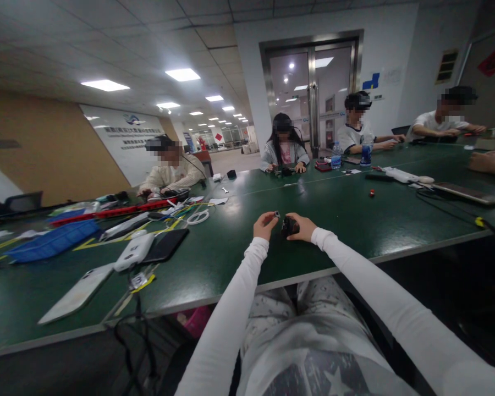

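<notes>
My left hand [265, 226] is closed in a pinch on a small dark-and-silver piece [276, 214], too small for me to name. Just to its right, my right hand [302, 227] grips a black object [289, 226] with an uneven outline; its kind cannot be made out. The two held things are close together but apart, above the near part of the green table [231, 264]. Fingers of the right hand cover much of the black object.
Left of me lie a blue tray [53, 242], a white phone-like slab [77, 294], a black phone-like slab [165, 246] and a coiled white cable [198, 217]. Bottles [366, 153] stand farther back. A small red piece [372, 193] lies right. Several people sit around the table.
</notes>
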{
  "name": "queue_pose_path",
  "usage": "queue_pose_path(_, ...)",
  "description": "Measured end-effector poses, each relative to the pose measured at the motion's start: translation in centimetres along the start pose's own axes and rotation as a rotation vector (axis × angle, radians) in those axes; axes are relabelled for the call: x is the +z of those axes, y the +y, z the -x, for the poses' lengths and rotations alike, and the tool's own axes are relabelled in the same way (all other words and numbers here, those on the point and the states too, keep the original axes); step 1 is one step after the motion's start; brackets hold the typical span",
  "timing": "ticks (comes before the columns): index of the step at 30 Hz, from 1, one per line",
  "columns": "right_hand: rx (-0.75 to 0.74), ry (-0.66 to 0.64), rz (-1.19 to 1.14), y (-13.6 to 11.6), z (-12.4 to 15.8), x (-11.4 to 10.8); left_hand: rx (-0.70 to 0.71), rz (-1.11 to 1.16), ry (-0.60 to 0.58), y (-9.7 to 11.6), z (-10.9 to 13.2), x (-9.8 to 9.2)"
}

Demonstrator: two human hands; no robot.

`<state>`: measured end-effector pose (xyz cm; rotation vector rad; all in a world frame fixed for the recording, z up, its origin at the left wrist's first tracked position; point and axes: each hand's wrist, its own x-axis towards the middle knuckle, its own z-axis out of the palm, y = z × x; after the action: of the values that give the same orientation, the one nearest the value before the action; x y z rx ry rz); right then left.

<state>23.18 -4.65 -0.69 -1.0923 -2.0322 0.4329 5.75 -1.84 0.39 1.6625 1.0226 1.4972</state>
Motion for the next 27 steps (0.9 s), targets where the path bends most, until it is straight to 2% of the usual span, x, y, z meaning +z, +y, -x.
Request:
queue_pose_path(4,0.02,-0.005,0.006,0.2,0.0,0.1,-0.186,0.194,0.214,-0.8,-0.7,-0.9)
queue_pose_path(7,0.031,-0.023,0.013,0.5,-0.1,0.2,-0.215,0.209,0.259,-0.8,-0.8,-1.1)
queue_pose_path(10,0.022,-0.032,0.041,0.8,-0.2,0.4,-0.099,0.071,0.096,-0.1,-0.2,-0.5)
queue_pose_path(14,-0.01,-0.039,0.101,1.1,-0.4,0.5,0.149,-0.294,-0.228,1.0,1.1,0.6)
queue_pose_path(16,-0.012,-0.044,0.107,1.2,-0.5,0.6,0.238,-0.476,-0.326,1.3,1.6,0.9)
queue_pose_path(19,-0.01,-0.023,0.085,1.2,-0.5,0.6,0.305,-0.682,-0.358,1.5,1.9,1.0)
queue_pose_path(23,0.03,-0.016,0.002,1.1,-0.4,0.6,0.317,-0.853,-0.374,1.4,1.5,0.5)
queue_pose_path(27,0.035,-0.017,-0.027,1.3,-0.3,0.7,0.221,-0.998,-0.296,1.0,0.5,-1.9)
